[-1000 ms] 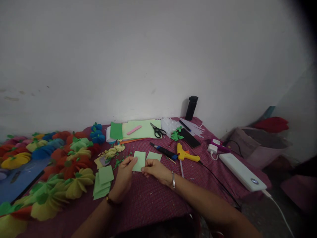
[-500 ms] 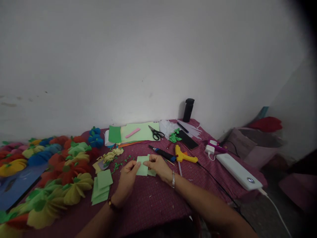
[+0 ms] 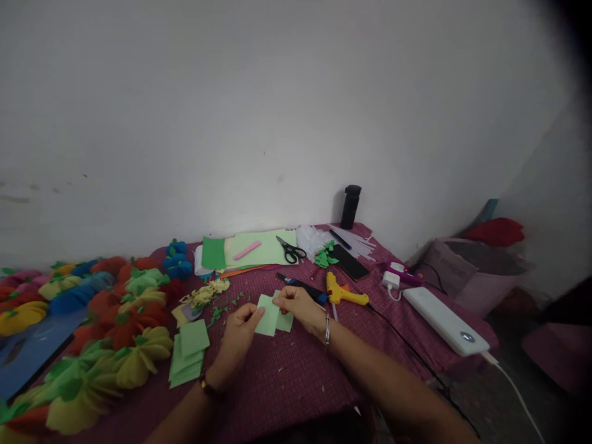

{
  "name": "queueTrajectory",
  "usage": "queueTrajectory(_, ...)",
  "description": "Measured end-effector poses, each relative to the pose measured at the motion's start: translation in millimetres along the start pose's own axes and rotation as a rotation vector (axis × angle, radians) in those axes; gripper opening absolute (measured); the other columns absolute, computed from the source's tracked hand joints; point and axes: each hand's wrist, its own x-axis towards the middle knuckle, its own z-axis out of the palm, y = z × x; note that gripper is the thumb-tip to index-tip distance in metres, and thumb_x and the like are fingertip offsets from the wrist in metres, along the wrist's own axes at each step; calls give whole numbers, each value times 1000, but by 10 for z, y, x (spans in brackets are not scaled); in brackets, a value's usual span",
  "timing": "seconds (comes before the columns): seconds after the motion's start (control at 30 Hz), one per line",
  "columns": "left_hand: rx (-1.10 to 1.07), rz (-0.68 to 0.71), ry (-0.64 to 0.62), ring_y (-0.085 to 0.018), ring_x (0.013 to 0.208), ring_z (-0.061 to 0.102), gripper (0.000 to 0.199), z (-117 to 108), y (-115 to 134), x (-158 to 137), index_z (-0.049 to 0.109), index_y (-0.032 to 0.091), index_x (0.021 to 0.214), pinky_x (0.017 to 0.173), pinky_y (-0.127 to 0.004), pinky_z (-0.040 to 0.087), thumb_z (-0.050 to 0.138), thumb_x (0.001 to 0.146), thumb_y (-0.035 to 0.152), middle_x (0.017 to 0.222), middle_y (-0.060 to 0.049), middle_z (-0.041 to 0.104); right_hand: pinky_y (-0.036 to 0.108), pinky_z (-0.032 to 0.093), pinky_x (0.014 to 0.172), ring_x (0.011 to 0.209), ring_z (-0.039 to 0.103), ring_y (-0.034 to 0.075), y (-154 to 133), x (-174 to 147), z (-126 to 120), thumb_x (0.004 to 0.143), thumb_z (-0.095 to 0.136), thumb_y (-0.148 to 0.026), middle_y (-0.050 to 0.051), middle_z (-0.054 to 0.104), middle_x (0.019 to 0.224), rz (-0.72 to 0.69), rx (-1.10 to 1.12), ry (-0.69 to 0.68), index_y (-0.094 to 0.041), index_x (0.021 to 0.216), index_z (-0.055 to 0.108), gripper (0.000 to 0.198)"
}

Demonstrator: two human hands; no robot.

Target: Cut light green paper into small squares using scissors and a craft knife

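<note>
Pinched between thumb and fingers of my left hand [image 3: 241, 330] is a light green paper square [image 3: 267, 316], held just above the table. My right hand [image 3: 300, 308] pinches the top right of that square, and a second light green paper square [image 3: 284, 321] shows partly behind it under my right fingers. Left of my left hand lies a fanned stack of light green paper squares [image 3: 193, 339]. Small green paper scraps [image 3: 217, 313] and pale yellow scraps [image 3: 210, 292] are scattered beyond it. A yellow glue gun [image 3: 345, 291] and a blue-black soldering-iron-like tool [image 3: 303, 287] lie beyond my right hand.
Colourful paper flowers [image 3: 134, 314] crowd the left side. At the back are paper sheets [image 3: 250, 246], black scissors [image 3: 291, 250], clear glue sticks [image 3: 363, 243], a phone [image 3: 350, 262] and a black bottle [image 3: 351, 206]. A white power bank [image 3: 444, 320] and cables lie right.
The front paper square has tilted and shifted slightly, and more of the second square shows at its right. Both hands keep their pinch. The view has moved slightly.
</note>
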Motion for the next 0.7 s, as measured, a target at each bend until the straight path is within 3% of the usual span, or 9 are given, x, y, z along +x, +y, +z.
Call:
queueTrajectory(0.13,-15,-8,31,-11,51,46,32,-22,-7,4,59,16,61,50,-22,36,65,71,46,54,3,53,21,36,51,49,45,7,-31,19,-62,65,69,-53,-4,53,59,-35,115,91,-16,62,51,41)
queueTrajectory(0.23,-45,21,78,-11,51,44,33,-24,-25,6,57,16,61,50,-22,35,64,71,46,53,4,50,21,38,52,50,47,8,2,-30,26,66,66,-58,-3,54,61,24,106,-48,-17,70,54,43)
queueTrajectory(0.37,-53,48,137,-10,51,41,29,-1,-42,15,55,16,61,49,-21,34,63,73,41,53,5,48,21,33,48,48,42,8,103,-92,181,66,65,-58,-4,51,56,20,-97,-216,-16,66,56,43)
queueTrajectory(0.57,-123,37,11,-13,59,48,20,33,-81,25,63,12,74,57,-24,40,65,67,31,65,0,60,21,27,48,50,35,8,135,-116,195,74,60,-47,-5,44,54,-78,-273,-282,-16,62,55,35)
queueTrajectory(0.7,-156,32,47,-13,59,49,20,60,-57,56,63,12,70,57,-24,40,66,65,32,64,0,60,21,27,50,53,34,9,124,-159,239,74,59,-37,-5,42,55,-114,-347,-300,-16,61,52,25)
